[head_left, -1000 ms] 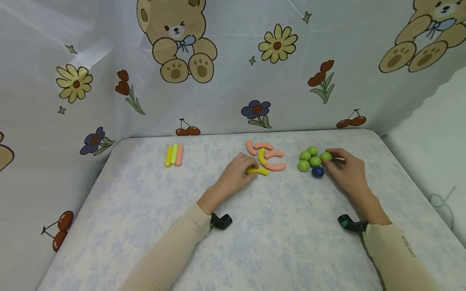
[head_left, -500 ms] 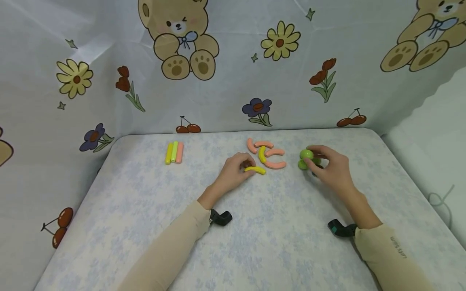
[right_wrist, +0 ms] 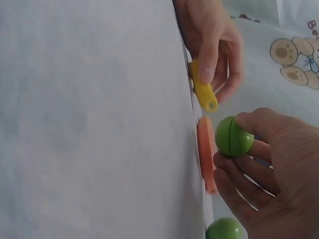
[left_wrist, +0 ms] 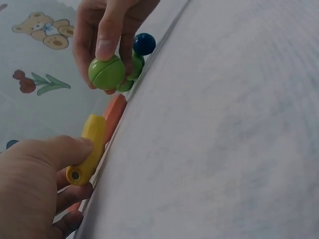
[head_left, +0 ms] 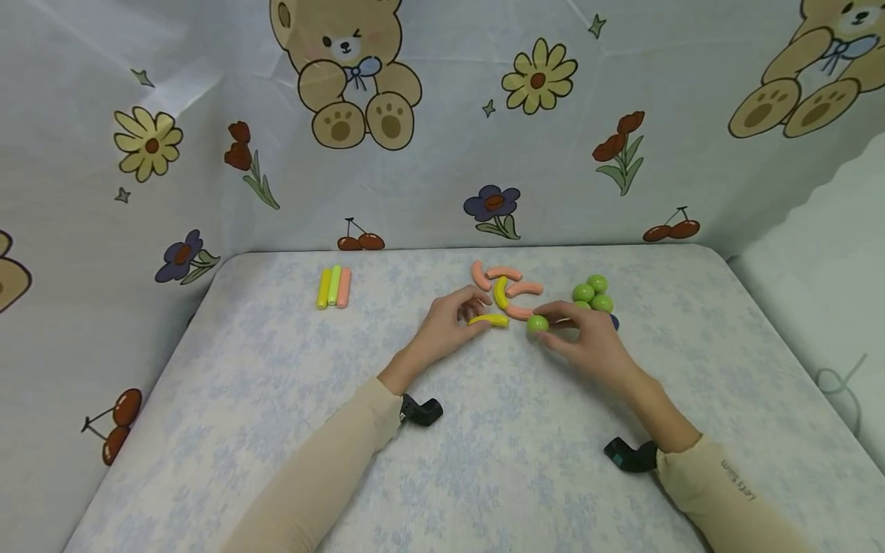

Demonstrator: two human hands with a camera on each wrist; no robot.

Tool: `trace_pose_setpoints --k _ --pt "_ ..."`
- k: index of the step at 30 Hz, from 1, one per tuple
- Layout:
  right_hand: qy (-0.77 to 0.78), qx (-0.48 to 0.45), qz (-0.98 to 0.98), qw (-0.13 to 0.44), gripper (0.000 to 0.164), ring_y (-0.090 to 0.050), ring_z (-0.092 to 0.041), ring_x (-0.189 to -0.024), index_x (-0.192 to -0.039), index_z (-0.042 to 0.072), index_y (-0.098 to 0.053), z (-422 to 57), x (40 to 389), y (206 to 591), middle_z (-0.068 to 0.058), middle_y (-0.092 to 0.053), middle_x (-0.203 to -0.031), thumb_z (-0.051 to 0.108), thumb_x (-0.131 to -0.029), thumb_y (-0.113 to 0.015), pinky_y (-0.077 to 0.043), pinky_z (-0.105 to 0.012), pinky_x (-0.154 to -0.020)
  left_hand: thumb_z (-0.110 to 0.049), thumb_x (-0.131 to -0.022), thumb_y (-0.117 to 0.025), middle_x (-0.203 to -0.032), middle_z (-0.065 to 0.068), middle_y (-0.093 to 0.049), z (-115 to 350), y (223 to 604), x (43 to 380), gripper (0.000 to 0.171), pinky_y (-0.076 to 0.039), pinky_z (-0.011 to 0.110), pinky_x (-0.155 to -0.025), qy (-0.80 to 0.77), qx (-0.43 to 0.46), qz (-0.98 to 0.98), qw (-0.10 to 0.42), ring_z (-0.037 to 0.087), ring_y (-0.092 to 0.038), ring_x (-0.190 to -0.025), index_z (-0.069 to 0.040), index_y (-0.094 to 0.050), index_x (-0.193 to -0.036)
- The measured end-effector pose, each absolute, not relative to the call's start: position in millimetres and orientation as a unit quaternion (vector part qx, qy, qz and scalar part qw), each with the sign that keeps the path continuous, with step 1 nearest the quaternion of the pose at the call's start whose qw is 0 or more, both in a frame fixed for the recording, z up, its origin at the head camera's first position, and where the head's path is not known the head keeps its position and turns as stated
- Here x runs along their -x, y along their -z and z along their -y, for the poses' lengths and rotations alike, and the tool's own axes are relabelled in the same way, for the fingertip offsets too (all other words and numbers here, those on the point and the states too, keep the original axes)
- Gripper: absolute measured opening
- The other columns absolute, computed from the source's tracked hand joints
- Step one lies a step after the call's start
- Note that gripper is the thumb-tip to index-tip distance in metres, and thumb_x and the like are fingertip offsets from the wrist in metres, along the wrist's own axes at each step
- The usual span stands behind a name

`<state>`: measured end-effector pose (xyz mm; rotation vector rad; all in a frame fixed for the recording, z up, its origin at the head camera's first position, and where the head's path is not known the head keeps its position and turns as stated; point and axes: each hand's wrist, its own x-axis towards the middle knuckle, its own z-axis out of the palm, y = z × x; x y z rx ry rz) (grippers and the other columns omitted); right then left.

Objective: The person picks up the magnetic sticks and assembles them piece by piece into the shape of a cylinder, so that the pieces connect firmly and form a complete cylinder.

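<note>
My left hand [head_left: 442, 324] pinches a yellow curved rod [head_left: 492, 319] between thumb and fingers. In the left wrist view a small metal-looking dot shows in the end of this yellow rod [left_wrist: 88, 154]. Facing it, my right hand [head_left: 594, 339] holds a green ball [head_left: 537, 324] by thumb and fingertips; a seam runs round the ball [right_wrist: 233, 136] in the right wrist view. Rod and ball are a short gap apart. Just behind them lie several pink curved rods [head_left: 524, 289] and another yellow curved rod [head_left: 501, 293].
Several green balls [head_left: 598, 284] sit behind my right hand, with a dark blue ball [head_left: 615, 322] partly hidden by it. Three straight rods [head_left: 334, 286], yellow, light green and pink, lie side by side at the back left. A patterned cloth [head_left: 429, 184] hangs behind the table.
My right hand has taken a green ball from the group and carried it left towards the yellow rod. My left hand has stayed nearly in place, with the rod drawn slightly off the table pieces.
</note>
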<state>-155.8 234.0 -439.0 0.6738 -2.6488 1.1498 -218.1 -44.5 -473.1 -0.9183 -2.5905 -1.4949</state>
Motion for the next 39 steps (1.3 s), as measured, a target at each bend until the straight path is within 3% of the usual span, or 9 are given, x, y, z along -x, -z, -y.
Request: trace_pose_setpoints --k 10,15,19,24,33,39 --pt "-0.394 -0.242 0.885 0.042 0.037 -0.076 -0.025 -0.106 -0.130 0.004 -0.071 -218.2 151.6 446.6 -0.007 -0.076 -0.122 0.012 -0.095 -0.080 -0.061 -0.044 -0.090 -0.019 -0.098 -0.078 -0.101 -0.003 -0.070 41.7 471.9 214.7 0.022 -0.050 0.027 -0.074 0.478 0.332 0.813 -0.013 0.010 -0.060 -0.082 -0.011 -0.073 -0.118" --pt "-0.393 -0.244 0.885 0.062 0.031 -0.076 -0.025 -0.105 -0.126 0.004 -0.073 -215.1 150.5 448.1 -0.008 -0.077 -0.120 0.014 -0.096 -0.079 -0.061 -0.044 -0.089 -0.017 -0.098 -0.078 -0.101 -0.005 -0.069 41.7 471.5 213.3 0.017 -0.048 0.027 -0.075 0.465 0.340 0.817 -0.023 0.011 -0.058 -0.082 -0.014 -0.076 -0.115" --pt "-0.363 -0.258 0.888 0.111 0.029 -0.068 -0.030 -0.124 -0.130 0.006 -0.071 -215.9 151.5 449.5 -0.010 -0.072 -0.133 0.009 -0.101 -0.071 -0.054 -0.051 -0.102 -0.016 -0.096 -0.080 -0.098 -0.006 -0.069 41.4 471.0 212.6 0.015 -0.047 0.026 -0.074 0.452 0.343 0.823 -0.031 0.011 -0.057 -0.081 -0.018 -0.077 -0.111" --pt "-0.287 -0.288 0.906 0.121 0.045 -0.049 -0.039 -0.144 -0.144 0.007 -0.063 -218.5 153.4 454.0 -0.016 -0.057 -0.152 -0.005 -0.100 -0.064 -0.042 -0.062 -0.112 -0.017 -0.096 -0.080 -0.096 -0.005 -0.068 41.0 471.5 212.9 0.016 -0.048 0.026 -0.074 0.450 0.350 0.821 -0.034 0.011 -0.057 -0.081 -0.018 -0.078 -0.112" --pt "-0.277 -0.307 0.901 0.133 0.041 -0.057 -0.037 -0.137 -0.132 0.004 -0.071 -219.4 153.9 460.1 -0.015 -0.065 -0.142 -0.011 -0.094 -0.070 -0.050 -0.057 -0.105 -0.023 -0.106 -0.067 -0.098 -0.006 -0.066 41.1 472.1 213.8 0.025 -0.048 0.026 -0.074 0.422 0.347 0.837 -0.014 0.009 -0.056 -0.081 -0.019 -0.074 -0.129" --pt "-0.275 -0.300 0.905 0.122 0.043 -0.057 -0.037 -0.137 -0.135 0.005 -0.070 -218.5 153.4 457.6 -0.014 -0.066 -0.142 -0.009 -0.094 -0.071 -0.048 -0.058 -0.107 -0.017 -0.108 -0.062 -0.099 -0.003 -0.064 40.9 467.9 212.8 0.028 -0.043 0.027 -0.071 0.403 0.339 0.850 0.009 0.013 -0.050 -0.080 -0.019 -0.074 -0.133"
